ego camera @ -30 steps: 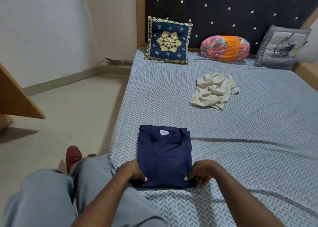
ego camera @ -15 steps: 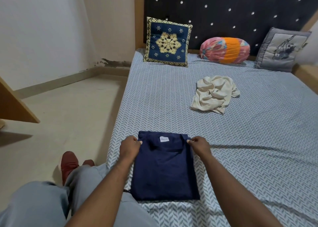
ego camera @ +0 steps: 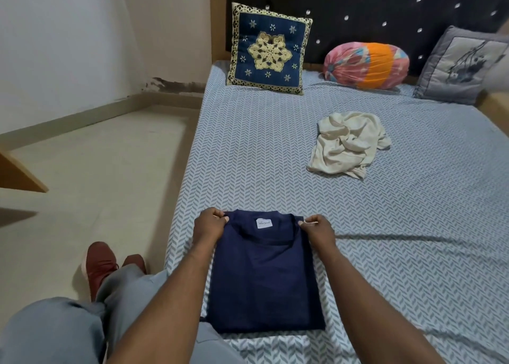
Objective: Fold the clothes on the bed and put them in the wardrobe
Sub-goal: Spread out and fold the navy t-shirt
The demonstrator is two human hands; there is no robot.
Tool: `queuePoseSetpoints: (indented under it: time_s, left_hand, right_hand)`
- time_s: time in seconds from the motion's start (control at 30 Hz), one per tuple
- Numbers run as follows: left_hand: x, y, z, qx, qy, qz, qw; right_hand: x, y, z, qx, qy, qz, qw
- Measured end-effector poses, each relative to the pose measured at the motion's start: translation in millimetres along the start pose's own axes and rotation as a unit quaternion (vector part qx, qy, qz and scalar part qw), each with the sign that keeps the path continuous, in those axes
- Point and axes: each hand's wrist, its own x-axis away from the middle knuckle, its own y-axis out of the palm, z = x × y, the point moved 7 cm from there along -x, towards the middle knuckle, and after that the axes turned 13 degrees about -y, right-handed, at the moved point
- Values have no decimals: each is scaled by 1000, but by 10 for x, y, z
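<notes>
**Both hands on the collar end of the navy shirt**

The left hand (ego camera: 210,224) pinches the far left corner of the folded navy shirt (ego camera: 264,281), fingers curled over the edge. The right hand (ego camera: 316,228) does the same on the far right corner, thumb and fingers closed on the cloth. A second ago both hands were down at the near hem; they have travelled the full length of the garment and now sit at its far end, where they had already arrived half a second back.

The shirt is a tidy dark rectangle, smooth across the middle, with the neckline curve showing and a small white label (ego camera: 264,223) just under the far edge. That far edge bunches a little between the two pinches. Its long axis runs straight away from the person, collar end towards the headboard (ego camera: 358,10), hem end nearest the person's grey trouser leg (ego camera: 124,294).

It lies on the patterned bed sheet (ego camera: 248,157) at the near left part of the bed. Well beyond it, a crumpled cream garment (ego camera: 348,144) sits unfolded mid-bed.
</notes>
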Motion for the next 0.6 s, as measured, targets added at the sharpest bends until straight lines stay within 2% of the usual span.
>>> queuePoseSetpoints:
  time_s: [0.1, 0.17, 0.3, 0.4, 0.5, 0.6]
  left_hand:
    - [64, -41, -6, -21, 2, 39, 999]
    - [117, -57, -39, -23, 8, 41, 999]
    - [317, -109, -206, -79, 45, 42, 995]
    - [445, -120, -559, -135, 31, 17, 990]
    - [626, -64, -857, -240, 12, -19, 970]
    - [849, 32, -1017, -294, -16, -72, 953]
  right_hand:
    - [53, -44, -102, 52, -21, 27, 998]
    - [76, -60, -94, 27, -15, 13, 999]
    - [117, -107, 285, -40, 20, -58, 997]
    - [477, -135, 334, -113, 85, -134, 981]
    - [777, -195, 362, 6, 87, -219, 972]
    - [972, -176, 359, 125, 80, -286, 947]
